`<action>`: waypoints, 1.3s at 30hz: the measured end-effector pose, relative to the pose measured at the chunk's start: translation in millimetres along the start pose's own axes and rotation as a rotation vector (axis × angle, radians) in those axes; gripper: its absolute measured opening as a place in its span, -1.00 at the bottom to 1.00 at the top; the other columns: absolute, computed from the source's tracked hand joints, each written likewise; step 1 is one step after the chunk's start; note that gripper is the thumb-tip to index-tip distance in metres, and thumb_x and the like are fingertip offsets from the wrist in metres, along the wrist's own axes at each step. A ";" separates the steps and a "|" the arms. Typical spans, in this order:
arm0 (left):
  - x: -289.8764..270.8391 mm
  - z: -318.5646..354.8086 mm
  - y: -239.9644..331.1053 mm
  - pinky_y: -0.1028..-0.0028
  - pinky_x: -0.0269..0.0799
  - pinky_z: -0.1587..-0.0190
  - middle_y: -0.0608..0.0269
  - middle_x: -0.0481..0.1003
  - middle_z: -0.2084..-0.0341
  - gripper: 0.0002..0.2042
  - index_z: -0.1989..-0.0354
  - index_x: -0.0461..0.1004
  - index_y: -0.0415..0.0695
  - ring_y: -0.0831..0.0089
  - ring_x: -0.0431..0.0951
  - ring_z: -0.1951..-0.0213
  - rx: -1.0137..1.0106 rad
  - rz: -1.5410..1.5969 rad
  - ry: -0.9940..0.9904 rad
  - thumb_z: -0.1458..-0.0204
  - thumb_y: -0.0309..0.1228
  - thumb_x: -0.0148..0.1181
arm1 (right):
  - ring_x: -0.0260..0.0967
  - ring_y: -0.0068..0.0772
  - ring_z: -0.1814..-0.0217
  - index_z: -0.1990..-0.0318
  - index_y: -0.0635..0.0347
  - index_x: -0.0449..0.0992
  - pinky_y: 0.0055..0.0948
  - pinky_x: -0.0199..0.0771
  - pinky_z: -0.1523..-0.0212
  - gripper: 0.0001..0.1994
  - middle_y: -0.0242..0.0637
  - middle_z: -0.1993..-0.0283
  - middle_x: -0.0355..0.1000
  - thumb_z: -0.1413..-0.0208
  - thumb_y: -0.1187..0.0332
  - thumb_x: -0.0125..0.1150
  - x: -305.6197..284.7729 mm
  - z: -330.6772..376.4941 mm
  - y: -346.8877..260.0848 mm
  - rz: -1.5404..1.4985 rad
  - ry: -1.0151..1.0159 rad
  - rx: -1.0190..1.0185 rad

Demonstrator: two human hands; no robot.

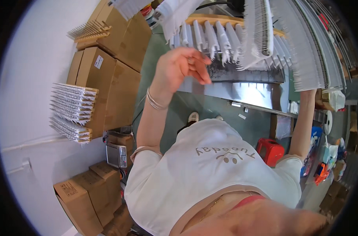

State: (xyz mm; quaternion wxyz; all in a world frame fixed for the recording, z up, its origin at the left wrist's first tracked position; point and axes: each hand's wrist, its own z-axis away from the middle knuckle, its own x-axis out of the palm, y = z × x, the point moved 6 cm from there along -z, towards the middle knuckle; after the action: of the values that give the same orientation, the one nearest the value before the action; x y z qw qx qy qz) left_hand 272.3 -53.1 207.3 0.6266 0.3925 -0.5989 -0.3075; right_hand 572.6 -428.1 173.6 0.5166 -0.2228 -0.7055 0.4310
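Observation:
Near the front of a wooden rack with pins (222, 19), my left hand (185, 67) hangs with loosely curled fingers, somewhat apart. I see nothing in it. Several white bundles of thin fringed strips (212, 39) hang along the rack, close to these fingers. At the right, my right forearm (305, 122) reaches up to a long white comb-like strip bundle (307, 51). That bundle hides my right hand, so its fingers and grip do not show. Another upright white strip bundle (257, 31) with dark teeth along its edge stands between my hands.
Cardboard boxes (122, 92) are stacked along the left wall, with pinned racks of white strips (72, 108) beside them. A small scale (116, 155) stands below. A shiny metal worktop (253, 94) lies ahead; a red stool (270, 151) stands at the right.

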 end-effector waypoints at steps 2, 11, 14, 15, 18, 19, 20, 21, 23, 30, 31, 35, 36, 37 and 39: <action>-16.4 -13.3 -5.5 0.34 0.47 0.43 -0.06 0.49 0.56 -0.64 0.43 0.42 -0.33 0.11 0.54 0.53 -0.059 0.070 -0.013 -0.06 -0.26 -0.21 | 0.34 -0.24 -0.01 -0.03 0.35 0.32 -0.28 0.40 -0.02 -0.66 -0.14 0.00 0.36 -0.13 0.36 -0.04 13.7 8.9 1.7 -0.006 0.004 -0.045; -22.4 -3.7 -37.4 0.32 0.45 0.41 -0.02 0.49 0.61 -0.54 0.45 0.45 -0.27 0.11 0.54 0.50 -0.092 0.060 0.015 -0.13 -0.13 -0.27 | 0.31 -0.26 -0.02 -0.03 0.34 0.31 -0.29 0.37 -0.03 -0.66 -0.16 0.00 0.35 -0.15 0.34 -0.05 2.1 6.2 -0.7 0.046 0.124 -0.126; -12.6 4.6 -36.2 0.36 0.43 0.41 0.02 0.48 0.64 -0.45 0.46 0.46 -0.27 0.17 0.53 0.52 -0.178 0.140 0.102 -0.17 -0.04 -0.36 | 0.27 -0.27 -0.07 -0.07 0.31 0.27 -0.28 0.30 -0.07 -0.64 -0.20 -0.05 0.31 -0.18 0.32 -0.11 -36.2 7.7 7.2 0.066 0.036 0.001; -23.5 14.2 -42.8 0.36 0.43 0.41 0.02 0.48 0.64 -0.45 0.46 0.46 -0.27 0.17 0.53 0.52 -0.167 0.143 0.117 -0.17 -0.04 -0.36 | 0.26 -0.32 -0.07 -0.10 0.31 0.24 -0.31 0.30 -0.06 -0.62 -0.20 -0.08 0.28 -0.18 0.30 -0.10 -39.9 17.0 8.9 0.091 0.156 -0.035; -70.8 38.4 -51.7 0.37 0.38 0.43 0.13 0.44 0.67 -0.42 0.46 0.47 -0.24 0.27 0.46 0.58 -0.003 -0.068 0.412 -0.18 0.00 -0.38 | 0.29 -0.44 0.52 0.21 0.20 0.40 -0.51 0.23 0.57 -0.72 -0.30 0.46 0.39 -0.14 0.17 -0.05 -7.2 54.6 21.7 0.333 0.350 -0.089; -83.0 46.9 -37.6 0.37 0.35 0.42 0.17 0.42 0.65 -0.50 0.46 0.45 -0.22 0.33 0.44 0.56 0.240 -0.197 0.730 -0.19 -0.06 -0.30 | 0.26 -0.48 0.55 0.27 0.19 0.41 -0.56 0.19 0.57 -0.77 -0.34 0.53 0.36 -0.14 0.21 -0.03 -6.1 63.0 21.6 0.632 0.305 -0.160; -83.7 60.9 -28.1 0.36 0.33 0.42 0.22 0.41 0.62 -0.57 0.47 0.44 -0.20 0.38 0.41 0.54 0.477 -0.330 1.035 -0.19 -0.11 -0.23 | 0.23 -0.52 0.59 0.33 0.18 0.43 -0.60 0.15 0.57 -0.80 -0.38 0.61 0.32 -0.14 0.25 -0.01 -9.4 75.2 25.1 0.936 0.264 -0.223; -78.4 60.5 -43.0 0.36 0.33 0.42 0.22 0.41 0.62 -0.57 0.47 0.44 -0.20 0.38 0.41 0.54 0.455 -0.327 1.024 -0.19 -0.11 -0.23 | 0.31 -0.42 0.49 0.38 0.22 0.44 -0.55 0.26 0.49 -0.81 -0.27 0.49 0.38 -0.14 0.30 0.02 -10.6 79.3 36.5 1.080 0.211 -0.226; -55.6 65.4 -71.6 0.33 0.30 0.36 0.22 0.38 0.54 -0.76 0.42 0.40 -0.21 0.33 0.39 0.45 0.585 -0.772 0.978 -0.14 -0.29 -0.07 | 0.36 -0.19 0.18 0.27 0.26 0.43 -0.38 0.37 0.22 -0.81 -0.13 0.21 0.40 -0.14 0.30 0.02 62.3 91.9 41.2 1.697 -0.156 -0.661; 49.2 -13.2 -118.6 0.06 -0.05 -0.23 -0.19 0.19 -0.09 -0.48 -0.07 0.21 -0.39 -0.05 0.10 -0.18 0.585 -1.558 0.129 -0.04 -0.24 0.04 | -0.06 0.09 -0.30 -0.20 0.23 0.14 -0.09 -0.14 -0.30 -0.39 0.04 -0.22 0.10 -0.09 0.02 -0.04 74.3 66.1 84.7 1.970 -0.560 -0.565; 45.7 -27.7 -119.9 0.04 -0.08 -0.23 -0.21 0.15 -0.12 -0.43 -0.10 0.15 -0.43 -0.06 0.07 -0.20 0.534 -1.610 0.165 -0.04 -0.20 0.03 | -0.05 0.08 -0.30 -0.20 0.28 0.15 -0.09 -0.16 -0.30 -0.37 0.07 -0.22 0.09 -0.11 -0.02 -0.09 69.8 55.5 90.3 1.964 -0.569 -0.469; 18.7 -72.0 -124.2 0.07 0.02 -0.19 -0.31 0.18 -0.09 -0.37 -0.11 0.11 -0.50 -0.11 0.15 -0.15 0.298 -1.627 0.247 -0.07 -0.14 -0.03 | 0.04 0.04 -0.26 -0.17 0.32 0.18 -0.21 -0.05 -0.26 -0.38 0.08 -0.19 0.15 -0.13 -0.03 -0.08 80.6 32.9 92.9 2.009 -0.486 -0.154; 18.1 -72.7 -125.2 0.13 0.08 -0.17 -0.33 0.23 -0.04 -0.41 -0.07 0.16 -0.52 -0.13 0.22 -0.10 0.342 -1.642 0.258 -0.08 -0.16 -0.02 | 0.11 0.11 -0.18 -0.14 0.33 0.22 -0.12 -0.04 -0.24 -0.40 0.10 -0.12 0.21 -0.14 -0.03 -0.11 80.0 32.4 94.4 1.959 -0.479 -0.410; 23.4 -74.8 -124.1 0.13 0.11 -0.15 -0.31 0.25 -0.02 -0.44 -0.04 0.19 -0.50 -0.13 0.25 -0.07 0.318 -1.652 0.250 -0.08 -0.18 -0.01 | 0.17 0.19 -0.11 -0.10 0.34 0.26 -0.02 -0.04 -0.21 -0.42 0.12 -0.05 0.27 -0.15 -0.02 -0.14 72.0 37.7 90.4 1.910 -0.439 -0.650; 30.9 -68.4 -125.2 0.13 0.14 -0.10 -0.27 0.31 0.05 -0.50 0.00 0.25 -0.46 -0.14 0.29 -0.01 0.271 -1.659 0.205 -0.06 -0.23 0.03 | 0.15 0.09 -0.16 -0.13 0.31 0.25 -0.08 -0.01 -0.21 -0.44 0.07 -0.07 0.27 -0.14 0.02 -0.11 78.6 46.4 84.8 1.792 -0.411 -0.542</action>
State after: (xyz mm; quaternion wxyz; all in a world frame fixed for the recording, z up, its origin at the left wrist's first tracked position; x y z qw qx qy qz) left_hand 353.7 -134.0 117.1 0.1967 0.8025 -0.0884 -0.5563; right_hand 489.9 -341.0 140.3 -0.2084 -0.7117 -0.4255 0.5187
